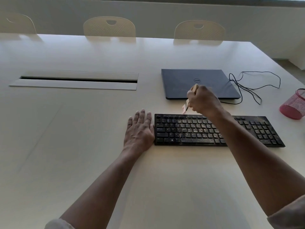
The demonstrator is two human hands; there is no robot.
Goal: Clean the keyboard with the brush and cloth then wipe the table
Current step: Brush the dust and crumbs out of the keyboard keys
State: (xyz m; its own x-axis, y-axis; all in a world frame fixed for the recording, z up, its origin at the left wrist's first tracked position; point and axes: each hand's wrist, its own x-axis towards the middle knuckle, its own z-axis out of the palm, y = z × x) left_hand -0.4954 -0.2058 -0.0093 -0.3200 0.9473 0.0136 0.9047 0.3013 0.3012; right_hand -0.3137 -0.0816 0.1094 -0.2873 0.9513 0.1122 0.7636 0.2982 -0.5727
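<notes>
1. Right hand [203, 100] clenched around the brush [187, 103], held above the far edge of the keyboard [217, 131]. The pale handle end pokes up out of the fist; the bristle end points down toward the top key row and is blurred.
2. Left hand [140, 128] released, lying flat with fingers straight on the table [82, 146], its thumb side touching the keyboard's left end.
3. The right forearm crosses over the middle of the keyboard and hides some keys.
4. Keyboard: black, full-size, flat and rectangular, lying near the table's right side in front of the person. Pale gritty specks coat most of the middle keys and the number pad; the leftmost columns look cleaner, with legends readable.
5. Just beyond the keyboard lies a closed dark grey laptop [198, 83] with a matte lid and a round logo.
6. A thin black cable [254, 87] loops loosely beside the laptop's right edge.
7. A pink mesh cup [294, 104], cylindrical, stands at the right edge, partly cut off by the frame.
8. The table is smooth, off-white and slightly glossy, with a long cable slot [79, 80] in it at far left.
9. Three pale perforated chair backs [109, 27] stand along the far side.
</notes>
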